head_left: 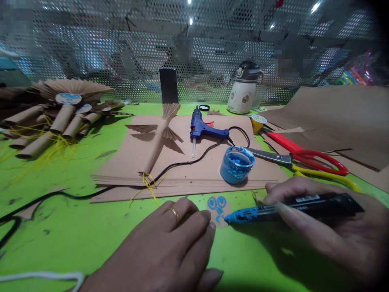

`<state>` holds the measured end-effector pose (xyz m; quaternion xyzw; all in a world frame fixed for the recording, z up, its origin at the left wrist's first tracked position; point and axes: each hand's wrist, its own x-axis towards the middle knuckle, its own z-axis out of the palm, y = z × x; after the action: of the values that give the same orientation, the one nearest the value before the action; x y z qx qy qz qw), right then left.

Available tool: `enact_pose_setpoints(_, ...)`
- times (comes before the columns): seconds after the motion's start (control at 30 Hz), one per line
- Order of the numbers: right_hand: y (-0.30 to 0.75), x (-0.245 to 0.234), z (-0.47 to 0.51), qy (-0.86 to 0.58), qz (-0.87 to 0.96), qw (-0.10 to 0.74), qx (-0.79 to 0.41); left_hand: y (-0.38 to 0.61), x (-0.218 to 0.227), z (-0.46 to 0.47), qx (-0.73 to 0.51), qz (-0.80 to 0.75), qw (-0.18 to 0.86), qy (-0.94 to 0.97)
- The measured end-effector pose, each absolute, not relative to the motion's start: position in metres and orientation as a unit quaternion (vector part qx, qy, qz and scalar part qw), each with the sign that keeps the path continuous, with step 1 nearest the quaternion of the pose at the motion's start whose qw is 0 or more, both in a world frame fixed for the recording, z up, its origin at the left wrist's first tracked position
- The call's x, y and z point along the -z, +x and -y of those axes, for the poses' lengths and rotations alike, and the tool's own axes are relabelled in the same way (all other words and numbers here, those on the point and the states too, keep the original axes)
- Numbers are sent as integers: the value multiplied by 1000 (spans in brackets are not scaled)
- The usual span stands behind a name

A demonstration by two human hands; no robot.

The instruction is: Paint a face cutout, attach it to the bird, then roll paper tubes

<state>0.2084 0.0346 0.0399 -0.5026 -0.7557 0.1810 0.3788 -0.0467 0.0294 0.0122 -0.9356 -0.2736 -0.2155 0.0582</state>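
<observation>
A small round brown paper disc (225, 211) lies on the green table, with blue ringed eyes and smaller blue marks on it. My left hand (173, 243), a ring on one finger, rests palm down with bent fingertips on the disc's left edge and the thumb apart below. Between the fingers and thumb of my right hand (316, 227) is a black marker (310, 206), held nearly level. Blue paint coats its tip, which meets the disc's right edge. Just behind stands an open glass jar of blue paint (236, 166).
Brown paper sheets (121, 166) carry a pleated paper figure (154, 150) and a blue glue gun (209, 131), whose black cord runs left. Scissors (319, 161) lie right. Paper-tube figures (65, 107) are piled left. A bottle (243, 91) and phone-like black slab (169, 86) stand behind.
</observation>
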Motion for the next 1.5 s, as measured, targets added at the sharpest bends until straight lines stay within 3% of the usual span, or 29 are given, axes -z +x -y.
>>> enact_pose_setpoints(0.53,212,-44,-34,-490,784,336,-180,-48,-12,-29,214,274,62,-935)
enact_pose_setpoints(0.83,207,-37,-35,-504,746,407,-155,-45,-18,-27,200,293,50,-934)
enact_pose_setpoints(1.23,211,-41,-35,-489,782,340,-183,-47,-14,-30,223,270,61,-935)
enact_pose_setpoints(1.5,210,-37,-35,-498,753,401,-155,-44,-20,-26,201,289,58,-934)
